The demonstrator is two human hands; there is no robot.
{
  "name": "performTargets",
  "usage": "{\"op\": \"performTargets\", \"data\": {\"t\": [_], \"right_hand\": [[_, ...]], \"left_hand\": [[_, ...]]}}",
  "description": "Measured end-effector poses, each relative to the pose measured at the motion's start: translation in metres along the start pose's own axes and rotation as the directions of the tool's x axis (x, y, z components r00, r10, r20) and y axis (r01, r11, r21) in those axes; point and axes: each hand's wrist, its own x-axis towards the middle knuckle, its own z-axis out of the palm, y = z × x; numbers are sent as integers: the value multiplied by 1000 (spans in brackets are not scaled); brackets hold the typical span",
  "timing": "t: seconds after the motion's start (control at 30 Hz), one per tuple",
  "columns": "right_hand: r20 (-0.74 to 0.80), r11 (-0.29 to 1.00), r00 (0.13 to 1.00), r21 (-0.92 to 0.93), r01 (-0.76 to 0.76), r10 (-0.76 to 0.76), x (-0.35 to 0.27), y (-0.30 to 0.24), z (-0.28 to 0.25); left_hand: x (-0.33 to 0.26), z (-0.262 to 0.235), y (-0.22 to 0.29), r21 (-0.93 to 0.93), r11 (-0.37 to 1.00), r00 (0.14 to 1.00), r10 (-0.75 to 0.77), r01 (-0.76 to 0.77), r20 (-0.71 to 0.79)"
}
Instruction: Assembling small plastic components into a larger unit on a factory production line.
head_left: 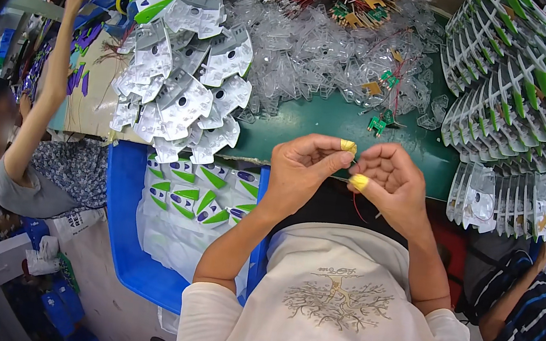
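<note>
My left hand (305,168) and my right hand (391,184) are raised close together at the near edge of the green table (336,127). Each has a yellow finger cot: one on my left fingertip (348,146), one on my right thumb (358,181). Between the pinched fingertips runs a thin wire, and a red wire (357,208) hangs below my right hand. The small part at the fingertips is too tiny to make out.
A heap of clear plastic shells (318,57) fills the table's middle, with grey-white toy panels (187,80) left and stacked green-tipped panels (517,94) right. Small green circuit boards (379,123) lie nearby. A blue bin (121,218) holds more panels. Other people sit at left (35,156) and right (529,300).
</note>
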Motion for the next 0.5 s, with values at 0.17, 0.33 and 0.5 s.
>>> {"op": "performTargets", "data": {"t": [0.17,0.33,0.5], "right_hand": [[-59,785,936,-565,255,-347,7,-11,17],[-7,658,896,-681,321,-445,9,-6,23],[-178,978,977,-190,86,-120,11,5,26]], "left_hand": [[-4,4,4,42,989,985,147,-144,-85],[-5,4,-5,77,990,980,125,-114,-154],[-1,3,-8,31,989,974,148,-144,-171]]}}
